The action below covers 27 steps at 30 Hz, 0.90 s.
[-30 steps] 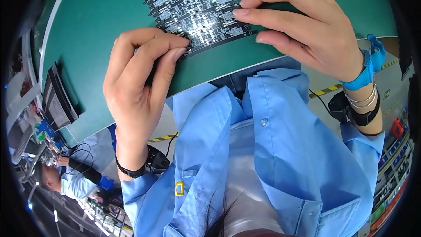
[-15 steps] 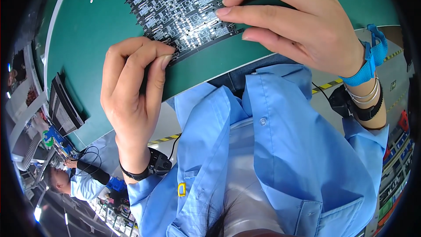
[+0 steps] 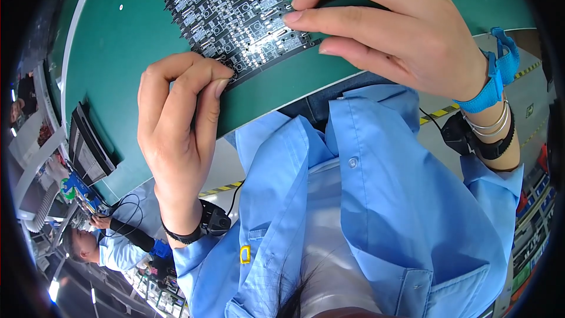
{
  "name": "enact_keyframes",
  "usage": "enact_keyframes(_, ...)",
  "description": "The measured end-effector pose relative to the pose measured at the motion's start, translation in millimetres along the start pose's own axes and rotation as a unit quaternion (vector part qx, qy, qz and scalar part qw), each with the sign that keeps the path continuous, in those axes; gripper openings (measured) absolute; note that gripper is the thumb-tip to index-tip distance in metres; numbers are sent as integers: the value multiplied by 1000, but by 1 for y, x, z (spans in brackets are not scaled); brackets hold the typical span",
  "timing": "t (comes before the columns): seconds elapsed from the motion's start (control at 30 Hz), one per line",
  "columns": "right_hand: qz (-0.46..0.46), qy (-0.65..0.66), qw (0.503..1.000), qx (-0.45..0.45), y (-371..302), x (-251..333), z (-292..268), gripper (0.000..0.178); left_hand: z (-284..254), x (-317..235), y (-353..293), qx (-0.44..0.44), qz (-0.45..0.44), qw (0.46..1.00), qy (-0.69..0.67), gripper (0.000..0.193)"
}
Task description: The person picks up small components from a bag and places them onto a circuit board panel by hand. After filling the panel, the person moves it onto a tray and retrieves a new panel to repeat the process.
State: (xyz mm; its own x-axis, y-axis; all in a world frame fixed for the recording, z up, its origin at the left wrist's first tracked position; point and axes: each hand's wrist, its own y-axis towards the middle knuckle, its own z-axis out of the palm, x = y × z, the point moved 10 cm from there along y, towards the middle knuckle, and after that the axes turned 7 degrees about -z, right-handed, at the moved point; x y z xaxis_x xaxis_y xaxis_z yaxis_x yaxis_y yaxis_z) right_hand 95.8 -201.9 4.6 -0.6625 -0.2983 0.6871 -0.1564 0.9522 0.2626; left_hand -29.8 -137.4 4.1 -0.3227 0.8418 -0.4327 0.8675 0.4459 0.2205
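Note:
A long panel of black circuit boards (image 3: 253,29), covered with white markings and shiny pads, lies across the green table mat. My left hand (image 3: 176,106) is closed at the panel's near left corner, thumb and index finger pinched there. The fingertips partly hide that corner. At the panel's right edge is my right hand (image 3: 394,35), its fingers stretched out and apart. Two of its fingertips rest at or just beside that edge, while the thumb stays separate, nearer to me. Jagged tabs stick out along the panel's long sides, and its far end runs out of view.
The green table (image 3: 112,65) has a pale rim curving round the left. A dark tray-like object (image 3: 88,141) stands at its left corner. Beyond, a person in light blue (image 3: 118,250) works among equipment. Shelving (image 3: 532,241) stands at the lower right.
The panel has shifted slightly to the left in the picture, and my right fingertips have moved a little left with it. My left hand keeps its pinch at the corner.

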Motion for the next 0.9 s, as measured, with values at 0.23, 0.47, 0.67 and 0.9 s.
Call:
enact_keyframes(0.23, -4, 11, 1000, -6, -1, 0, -1, 25, 0, 1, 1, -1, -11, 1000, -1, 11)
enact_keyframes(0.47, -3, 16, 1000, -13, -1, -2, -2, 25, 0, 1, 3, -3, -18, 1000, -4, 9)
enact_keyframes(0.67, -4, 21, 1000, -20, -2, 0, -4, 24, -1, -1, 3, 0, -11, 1000, -1, 9)
enact_keyframes(0.9, -10, 22, 999, -31, -3, 0, -6, 23, 0, -2, 3, 3, -10, 1000, 4, 9)
